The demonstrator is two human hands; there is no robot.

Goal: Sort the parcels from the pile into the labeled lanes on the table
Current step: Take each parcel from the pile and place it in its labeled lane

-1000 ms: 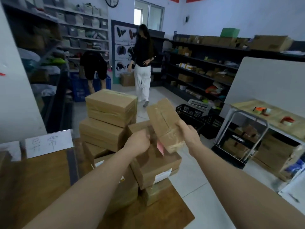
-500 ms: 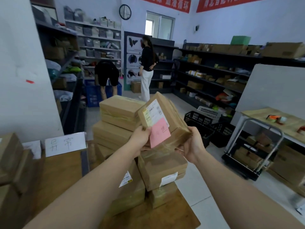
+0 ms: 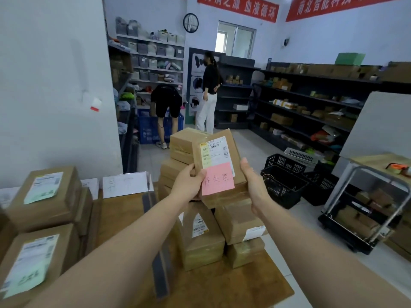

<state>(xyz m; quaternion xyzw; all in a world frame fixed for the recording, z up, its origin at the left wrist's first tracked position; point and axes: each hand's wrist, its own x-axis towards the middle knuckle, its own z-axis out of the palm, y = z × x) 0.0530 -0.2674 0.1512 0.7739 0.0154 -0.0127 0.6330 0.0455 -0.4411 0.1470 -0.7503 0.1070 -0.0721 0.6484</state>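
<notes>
Parcel (image 3: 239,174) upright lengthwise, label (image 3: 213,152) toward wearer

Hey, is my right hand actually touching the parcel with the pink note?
Touching. The head view shows the right hand cupping the right edge of the parcel, thumb flat against its side, with no gap between them.

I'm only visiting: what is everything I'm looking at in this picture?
held parcel: one, brown, raised before the pile
note: one, pink, on the held parcel's face
pile of parcels: several, brown, table's far end
sorted parcels: several, brown with pale labels, table's left
lane sign: one, white, table's far edge
table: one, wooden, below
crates: several, black, floor at right
trolley: one, loaded, far right
people: two, dark tops, by the back shelves
clock: one, black-rimmed, back wall
left hand: grips parcel's left edge
right hand: grips parcel's right edge
</notes>
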